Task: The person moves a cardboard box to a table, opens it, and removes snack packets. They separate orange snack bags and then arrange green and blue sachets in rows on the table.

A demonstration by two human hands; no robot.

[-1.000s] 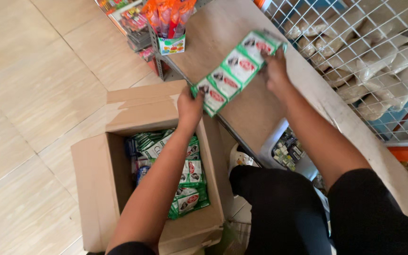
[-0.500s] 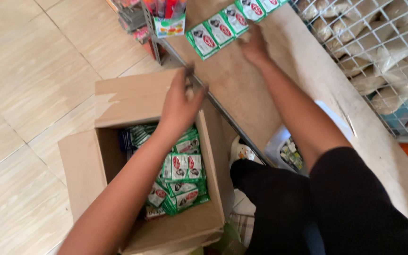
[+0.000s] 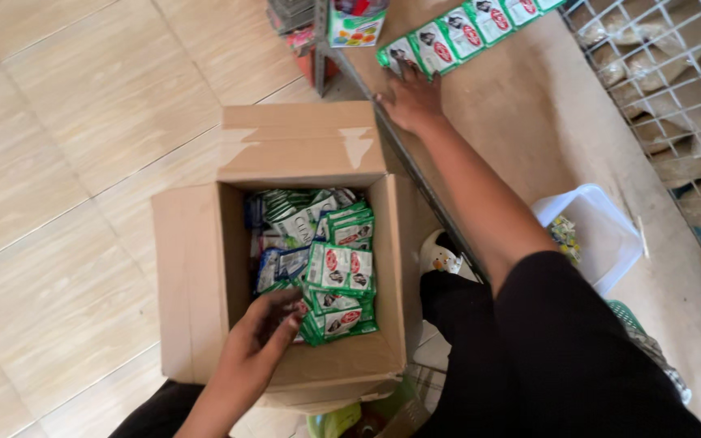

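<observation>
An open cardboard box (image 3: 188, 276) stands on the tiled floor, filled with several green and white sachet strips (image 3: 338, 272). My left hand (image 3: 265, 337) reaches into the box from the near side, fingers apart and touching the sachets. A long strip of green sachets (image 3: 464, 32) lies flat on the brown board (image 3: 545, 138) at the upper right. My right hand (image 3: 411, 101) rests palm down on the board, its fingertips at the strip's near end.
A small colourful carton (image 3: 354, 20) stands at the board's far corner. A clear plastic tub (image 3: 602, 235) sits on the board by my right arm. Wire mesh (image 3: 667, 81) with pale sacks behind it runs along the right. A white shoe (image 3: 440, 255) lies beside the box.
Both hands held the strip up a second ago. It now lies on the board under my right fingertips. My left hand let go and dropped down into the box.
</observation>
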